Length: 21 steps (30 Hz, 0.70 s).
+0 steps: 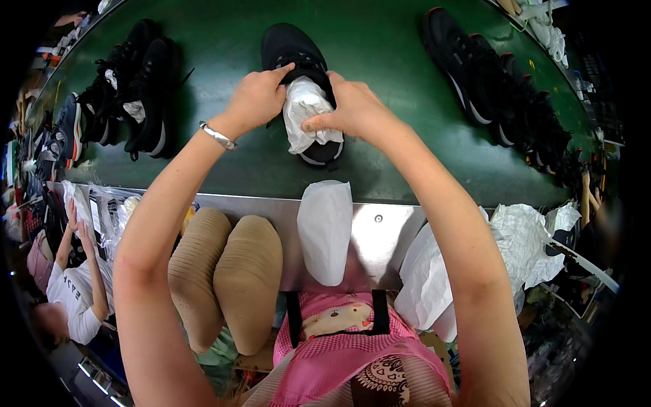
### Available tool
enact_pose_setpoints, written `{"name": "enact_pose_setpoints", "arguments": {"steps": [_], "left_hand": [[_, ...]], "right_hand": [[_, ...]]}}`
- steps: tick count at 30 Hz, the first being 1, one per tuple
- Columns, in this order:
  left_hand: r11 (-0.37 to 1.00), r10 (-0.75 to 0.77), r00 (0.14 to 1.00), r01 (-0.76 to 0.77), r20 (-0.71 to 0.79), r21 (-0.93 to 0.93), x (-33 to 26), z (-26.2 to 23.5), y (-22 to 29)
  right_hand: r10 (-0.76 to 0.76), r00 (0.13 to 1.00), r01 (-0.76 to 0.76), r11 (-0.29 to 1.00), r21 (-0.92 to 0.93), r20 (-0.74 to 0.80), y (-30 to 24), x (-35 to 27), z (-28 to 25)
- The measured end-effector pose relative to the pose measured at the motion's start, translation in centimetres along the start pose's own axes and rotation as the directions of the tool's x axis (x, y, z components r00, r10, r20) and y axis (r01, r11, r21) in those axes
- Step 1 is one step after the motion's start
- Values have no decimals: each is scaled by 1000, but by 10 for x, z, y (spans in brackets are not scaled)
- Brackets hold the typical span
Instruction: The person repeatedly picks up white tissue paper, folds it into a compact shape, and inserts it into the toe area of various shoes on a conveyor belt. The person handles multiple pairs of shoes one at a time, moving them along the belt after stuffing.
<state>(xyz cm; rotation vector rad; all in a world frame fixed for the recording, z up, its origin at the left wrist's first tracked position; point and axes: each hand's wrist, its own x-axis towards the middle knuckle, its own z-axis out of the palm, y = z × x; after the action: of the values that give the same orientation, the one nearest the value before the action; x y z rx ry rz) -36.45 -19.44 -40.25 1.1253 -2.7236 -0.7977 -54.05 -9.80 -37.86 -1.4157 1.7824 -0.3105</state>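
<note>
A black lace-up sports shoe [293, 46] lies on the green table in front of me, toe pointing away. A wad of crumpled white paper [304, 108] fills its opening and sticks out over the heel. My left hand [259, 99] is closed on the left side of the shoe's collar, fingers by the laces. With its thumb on the paper, my right hand [352, 108] grips the wad against the right side of the collar; some fingertips are hidden. A smooth white paper form [325, 233] lies on the metal ledge nearer my body.
Black shoes [150, 95] stand on the green table [224, 146] at left, and a row of them [468, 64] at right. Stacked tan shoe-shaped forms [248, 285] sit by my left forearm. Crumpled white paper [519, 244] lies at right. Another person [85, 288] is at far left.
</note>
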Motion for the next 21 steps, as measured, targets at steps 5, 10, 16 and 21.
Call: {"name": "enact_pose_setpoints", "arguments": {"steps": [5, 10, 16, 21], "left_hand": [[998, 29, 998, -25, -59, 57, 1, 3, 4], [997, -19, 999, 15, 51, 74, -12, -7, 13], [843, -412, 868, 478, 277, -247, -16, -10, 17], [855, -434, 875, 475, 212, -209, -7, 16, 15]], "right_hand": [[-99, 989, 96, 995, -31, -111, 13, 16, 14], [-64, 937, 22, 992, -125, -343, 13, 18, 44], [-59, 989, 40, 989, -143, -132, 11, 28, 37], [-138, 973, 123, 988, -91, -184, 21, 36, 45]]}}
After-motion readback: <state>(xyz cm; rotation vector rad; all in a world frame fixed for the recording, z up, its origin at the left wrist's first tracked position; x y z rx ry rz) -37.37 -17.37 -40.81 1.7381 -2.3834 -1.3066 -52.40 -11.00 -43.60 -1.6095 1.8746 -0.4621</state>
